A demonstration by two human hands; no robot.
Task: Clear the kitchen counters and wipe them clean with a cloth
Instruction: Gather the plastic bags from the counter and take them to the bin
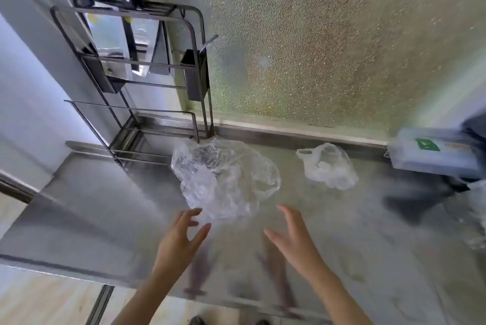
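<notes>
A large crumpled clear plastic bag (223, 180) lies on the steel counter (92, 209) in front of the knife rack. A smaller whitish plastic bag (328, 167) lies to its right, near the back edge. My left hand (181, 240) hovers just below the large bag with fingers spread, its fingertips close to the bag's near edge. My right hand (294, 238) is also spread and empty, a little to the right of the large bag. Neither hand holds anything.
A dark metal rack (136, 82) with several knives and a cleaver stands at the back left corner. A pale plastic box with a green label (431, 153) sits at the right edge, with a dark blurred thing (415, 201) and more clear plastic (476, 219) below it. Frosted glass rises behind the counter.
</notes>
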